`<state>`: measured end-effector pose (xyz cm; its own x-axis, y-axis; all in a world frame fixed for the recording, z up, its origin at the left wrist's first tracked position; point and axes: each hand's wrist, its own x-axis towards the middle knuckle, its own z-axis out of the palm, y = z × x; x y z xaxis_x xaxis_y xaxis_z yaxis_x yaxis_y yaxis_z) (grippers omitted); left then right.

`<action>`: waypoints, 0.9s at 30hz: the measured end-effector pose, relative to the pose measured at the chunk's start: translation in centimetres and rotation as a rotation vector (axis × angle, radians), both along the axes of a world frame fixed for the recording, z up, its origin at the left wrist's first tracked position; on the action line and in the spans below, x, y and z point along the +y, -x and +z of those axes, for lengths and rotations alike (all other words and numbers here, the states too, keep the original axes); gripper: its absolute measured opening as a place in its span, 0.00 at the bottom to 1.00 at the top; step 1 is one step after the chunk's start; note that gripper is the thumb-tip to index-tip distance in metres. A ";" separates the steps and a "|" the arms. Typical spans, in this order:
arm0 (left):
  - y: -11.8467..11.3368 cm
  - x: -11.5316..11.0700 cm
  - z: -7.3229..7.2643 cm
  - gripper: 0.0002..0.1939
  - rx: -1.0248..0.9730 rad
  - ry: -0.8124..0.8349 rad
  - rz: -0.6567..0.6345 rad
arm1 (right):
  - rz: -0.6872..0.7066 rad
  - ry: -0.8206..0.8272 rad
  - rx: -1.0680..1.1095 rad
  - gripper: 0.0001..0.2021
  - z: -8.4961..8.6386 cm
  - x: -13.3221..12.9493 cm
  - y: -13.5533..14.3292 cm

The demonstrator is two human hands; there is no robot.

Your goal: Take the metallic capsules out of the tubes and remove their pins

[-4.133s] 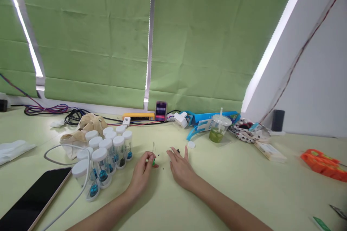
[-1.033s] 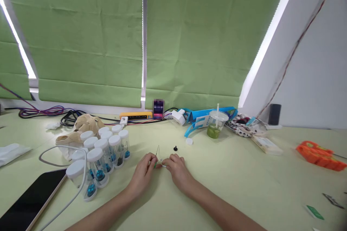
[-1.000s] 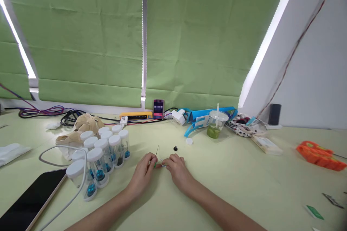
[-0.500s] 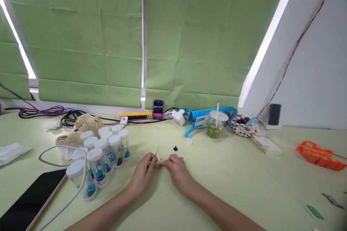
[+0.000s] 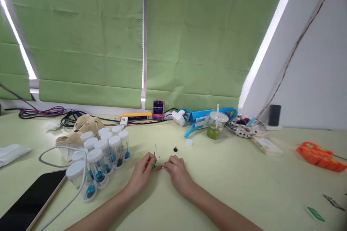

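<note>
My left hand (image 5: 143,170) pinches a small green piece with a thin dark wire (image 5: 155,150) standing up from it. Close on its right, my right hand (image 5: 176,171) has its fingers closed, the tips almost touching the left fingers. Something tiny and pale shows at the right fingertips, too small to name. A tiny shiny bit (image 5: 159,156) appears between the hands. Just beyond them lies a small black part (image 5: 175,149), with a white cap (image 5: 189,142) farther back. Clear tubes with white lids (image 5: 101,144) stand left of my left hand; several hold blue pieces.
A phone (image 5: 35,198) and a grey cable (image 5: 73,198) lie at the left. At the back are a yellow power strip (image 5: 135,116), a lit small screen (image 5: 158,110), a drink cup (image 5: 214,130) and a blue package (image 5: 195,115). An orange object (image 5: 320,157) sits far right.
The green piece and its wire have tilted and shifted slightly left in my left hand, and more of the green shows. My right hand has barely moved.
</note>
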<state>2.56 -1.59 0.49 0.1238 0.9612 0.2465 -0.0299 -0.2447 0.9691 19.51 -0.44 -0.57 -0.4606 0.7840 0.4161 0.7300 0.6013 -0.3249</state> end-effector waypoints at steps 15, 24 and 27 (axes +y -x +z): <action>0.1 -0.3 1.2 0.18 -0.025 0.082 -0.016 | 0.026 -0.089 -0.117 0.11 -0.1 -0.4 -0.3; 0.2 0.1 0.9 0.18 -0.079 0.081 -0.049 | 0.008 -0.070 -0.106 0.09 -0.1 -0.6 -0.3; 0.2 0.1 0.9 0.17 -0.136 0.085 -0.090 | 0.013 -0.055 -0.067 0.10 0.3 -0.7 -0.4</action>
<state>2.33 -1.51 1.36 0.1816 0.9658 0.1848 -0.1801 -0.1521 0.9718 19.92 -1.15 -0.30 -0.4991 0.7544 0.4263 0.7407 0.6267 -0.2420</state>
